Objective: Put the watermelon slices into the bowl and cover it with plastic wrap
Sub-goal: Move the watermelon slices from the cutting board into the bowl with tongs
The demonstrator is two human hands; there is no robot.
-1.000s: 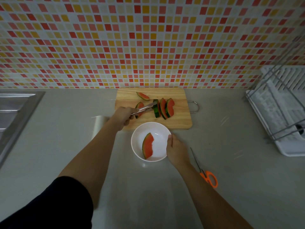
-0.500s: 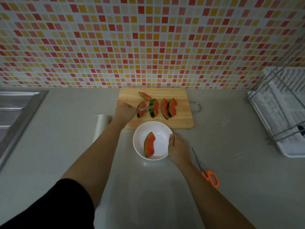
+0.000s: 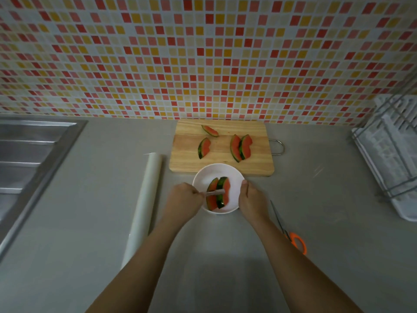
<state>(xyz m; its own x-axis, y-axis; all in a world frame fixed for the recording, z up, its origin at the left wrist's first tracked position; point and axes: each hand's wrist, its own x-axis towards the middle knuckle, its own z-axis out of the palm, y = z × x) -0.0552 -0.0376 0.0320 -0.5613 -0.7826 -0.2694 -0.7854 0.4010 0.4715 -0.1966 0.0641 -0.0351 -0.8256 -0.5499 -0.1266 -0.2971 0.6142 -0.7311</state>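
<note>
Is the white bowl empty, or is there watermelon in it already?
Not empty. The bowl holds two watermelon slices, with the tongs across them. Four more wait on the cutting board.

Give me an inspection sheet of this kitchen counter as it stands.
Surface: grey counter, bare in front.
Job's things: white bowl holds two watermelon slices; four slices left on the cutting board; plastic wrap roll lies left of the bowl.
Clutter: orange-handled scissors to the right.
Grippers: left hand holds tongs over the bowl; right hand steadies the rim.
Cables: nothing seen.
Surroundings: sink left, dish rack right, tiled wall.
</note>
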